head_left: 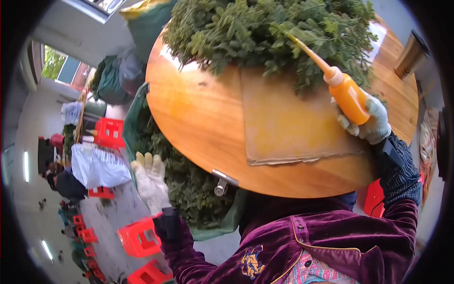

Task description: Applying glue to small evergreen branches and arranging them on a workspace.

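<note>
In my gloved right hand is an orange squeeze bottle with a long tapered nozzle, tilted up and to the left over the table. Its nozzle tip reaches the edge of a large heap of green leafy sprigs on the round wooden table. Beneath the bottle lies a worn brown cardboard sheet. My gloved left hand is off the table's left side, fingers stretched out and holding nothing. It hovers by a green sack filled with more sprigs.
A metal clip grips the table's near edge. A brown tumbler stands at the far right. Red stools, a white plastic bag and stuffed bags are to the left. Other people sit farther back.
</note>
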Action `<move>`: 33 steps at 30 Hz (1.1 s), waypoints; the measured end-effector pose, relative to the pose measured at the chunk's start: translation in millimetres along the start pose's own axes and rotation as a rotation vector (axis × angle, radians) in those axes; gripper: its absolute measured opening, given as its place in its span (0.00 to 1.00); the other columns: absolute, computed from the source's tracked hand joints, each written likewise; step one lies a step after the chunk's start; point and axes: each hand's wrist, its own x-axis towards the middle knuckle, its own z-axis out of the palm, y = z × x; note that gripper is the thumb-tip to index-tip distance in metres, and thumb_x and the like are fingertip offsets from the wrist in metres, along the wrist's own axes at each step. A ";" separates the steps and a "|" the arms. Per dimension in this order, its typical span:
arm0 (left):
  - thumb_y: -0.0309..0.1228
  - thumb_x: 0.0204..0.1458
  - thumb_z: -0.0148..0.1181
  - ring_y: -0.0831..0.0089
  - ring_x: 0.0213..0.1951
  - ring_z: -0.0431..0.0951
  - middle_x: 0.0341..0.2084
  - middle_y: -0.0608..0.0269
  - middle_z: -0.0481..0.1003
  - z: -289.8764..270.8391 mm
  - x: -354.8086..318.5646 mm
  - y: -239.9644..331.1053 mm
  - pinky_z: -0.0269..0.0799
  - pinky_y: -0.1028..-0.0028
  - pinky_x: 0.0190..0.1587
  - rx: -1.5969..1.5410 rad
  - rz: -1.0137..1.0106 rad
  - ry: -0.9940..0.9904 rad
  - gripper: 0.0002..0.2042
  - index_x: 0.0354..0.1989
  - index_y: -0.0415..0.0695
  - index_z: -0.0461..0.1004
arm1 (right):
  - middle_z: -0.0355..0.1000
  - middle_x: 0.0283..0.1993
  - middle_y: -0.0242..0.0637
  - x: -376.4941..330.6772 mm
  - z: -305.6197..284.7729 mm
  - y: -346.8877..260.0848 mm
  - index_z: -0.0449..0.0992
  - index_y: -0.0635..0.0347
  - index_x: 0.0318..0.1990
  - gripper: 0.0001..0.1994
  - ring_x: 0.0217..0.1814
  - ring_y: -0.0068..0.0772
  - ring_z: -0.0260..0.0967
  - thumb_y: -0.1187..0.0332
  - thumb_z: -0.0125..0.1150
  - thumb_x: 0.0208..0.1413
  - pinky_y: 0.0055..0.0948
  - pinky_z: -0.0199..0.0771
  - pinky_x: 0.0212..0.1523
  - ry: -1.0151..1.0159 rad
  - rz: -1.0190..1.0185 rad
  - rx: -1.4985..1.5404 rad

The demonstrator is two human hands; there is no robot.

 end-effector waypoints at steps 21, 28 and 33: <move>0.47 0.50 0.77 0.45 0.77 0.55 0.75 0.43 0.60 329.7 -14.2 61.1 0.51 0.52 0.78 1.172 1.041 -0.427 0.53 0.81 0.47 0.50 | 0.76 0.53 0.39 -10.8 2.0 -15.8 0.66 0.63 0.67 0.42 0.48 0.35 0.81 0.58 0.80 0.44 0.38 0.86 0.49 -0.007 -0.059 0.308; 0.72 0.49 0.63 0.46 0.79 0.50 0.79 0.47 0.55 382.6 52.8 83.6 0.48 0.53 0.79 1.582 0.877 -0.598 0.58 0.82 0.48 0.49 | 0.72 0.64 0.38 -8.4 13.4 -7.0 0.69 0.61 0.69 0.42 0.68 0.32 0.67 0.63 0.84 0.45 0.38 0.67 0.71 -0.127 0.080 -0.250; 0.67 0.46 0.69 0.50 0.68 0.73 0.69 0.45 0.71 410.1 48.5 38.6 0.60 0.59 0.74 1.363 0.562 -0.866 0.58 0.82 0.54 0.49 | 0.72 0.67 0.44 -11.1 10.6 -3.3 0.68 0.60 0.70 0.45 0.70 0.36 0.69 0.51 0.83 0.48 0.40 0.67 0.71 -0.115 0.012 -0.440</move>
